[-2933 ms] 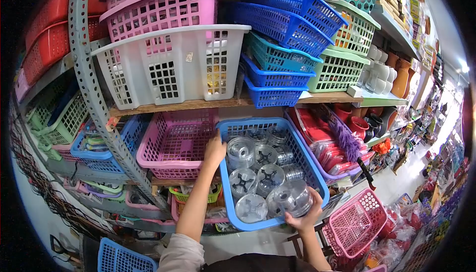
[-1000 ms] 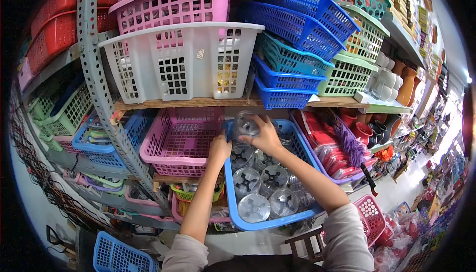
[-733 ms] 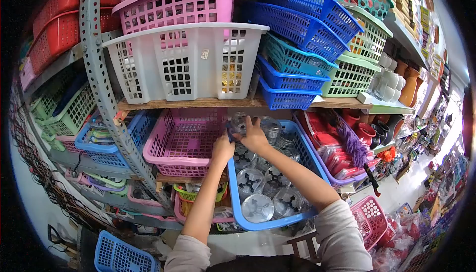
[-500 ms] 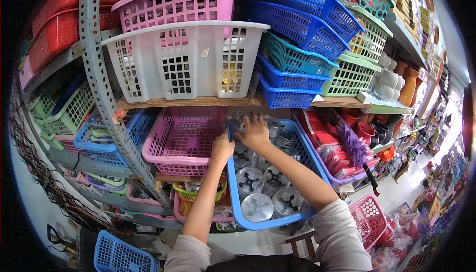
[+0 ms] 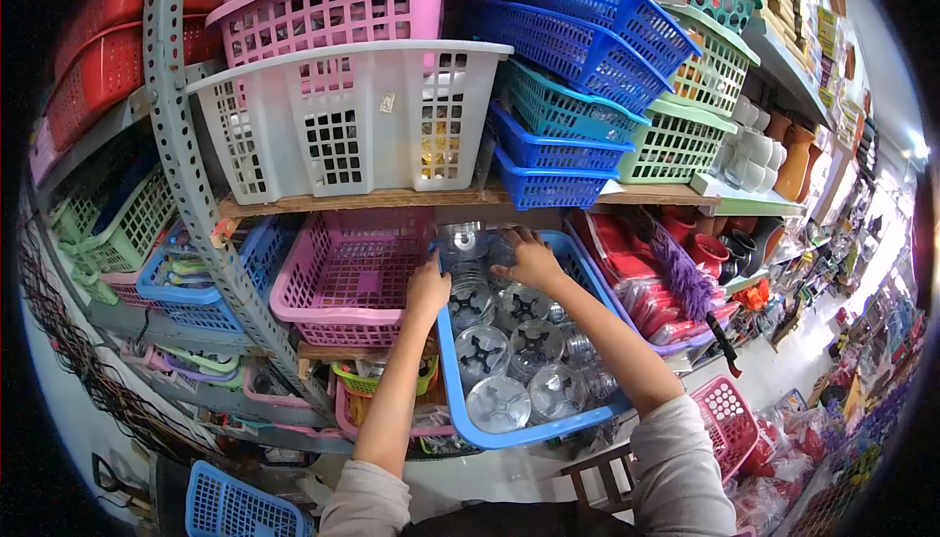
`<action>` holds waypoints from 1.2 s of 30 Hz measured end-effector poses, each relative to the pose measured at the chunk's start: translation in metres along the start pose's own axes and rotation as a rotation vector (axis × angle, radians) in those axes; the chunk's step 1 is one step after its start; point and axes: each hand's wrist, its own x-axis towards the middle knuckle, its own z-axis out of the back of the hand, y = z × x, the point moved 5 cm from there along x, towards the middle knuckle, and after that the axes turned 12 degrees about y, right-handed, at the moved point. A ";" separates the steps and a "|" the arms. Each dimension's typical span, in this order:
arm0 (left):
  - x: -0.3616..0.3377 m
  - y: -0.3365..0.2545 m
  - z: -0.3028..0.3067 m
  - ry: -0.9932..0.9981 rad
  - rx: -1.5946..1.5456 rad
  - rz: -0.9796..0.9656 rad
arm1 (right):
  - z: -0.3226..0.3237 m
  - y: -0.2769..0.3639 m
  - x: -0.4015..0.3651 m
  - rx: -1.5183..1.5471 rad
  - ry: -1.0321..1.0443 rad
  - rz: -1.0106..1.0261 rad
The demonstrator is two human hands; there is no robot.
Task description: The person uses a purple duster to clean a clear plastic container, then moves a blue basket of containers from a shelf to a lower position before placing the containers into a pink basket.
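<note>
A blue plastic basket (image 5: 452, 380) juts out from the shelf, full of clear plastic jars (image 5: 483, 351), several with dark star-shaped marks. At its left rim, my left hand (image 5: 428, 289) is closed, with the fingertips partly hidden. My right hand (image 5: 534, 263) reaches to the basket's back. Its thumb and fingers curl around a clear jar there, which the hand largely covers. Just left of that hand, another clear jar (image 5: 461, 239) sits on top of the others at the back.
A pink basket (image 5: 338, 322) adjoins on the left, below a white basket (image 5: 343, 136) on the wooden shelf (image 5: 372, 201). To the right, a purple-rimmed basket (image 5: 681, 346) holds red packets and a purple duster (image 5: 685, 282). A metal post (image 5: 181, 145) stands at left.
My right hand has shifted right across the jars, uncovering a jar at the back left. My left hand stays by the basket's left rim. The view has shifted slightly.
</note>
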 end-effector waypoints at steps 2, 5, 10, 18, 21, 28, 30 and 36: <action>0.000 0.000 0.001 0.005 -0.005 0.017 | -0.001 0.000 0.005 0.017 0.020 0.026; 0.000 0.000 0.002 0.002 -0.037 0.014 | 0.000 0.019 0.020 0.159 -0.071 0.136; -0.002 -0.001 0.005 0.035 -0.056 0.034 | -0.004 0.055 0.040 -0.071 -0.089 0.291; -0.004 -0.004 0.006 0.045 -0.079 0.047 | 0.040 0.016 -0.010 0.315 -0.439 0.317; -0.002 -0.003 0.006 0.046 -0.073 0.046 | 0.061 -0.019 -0.045 0.371 -0.726 0.234; 0.000 -0.003 0.002 0.015 -0.028 0.002 | 0.022 -0.092 -0.061 0.379 -0.442 -0.058; -0.002 -0.004 0.004 0.021 -0.017 0.010 | 0.013 -0.085 -0.057 0.218 -0.459 0.041; -0.001 -0.002 0.004 0.035 -0.043 0.000 | -0.008 -0.099 -0.034 -0.006 -0.335 0.067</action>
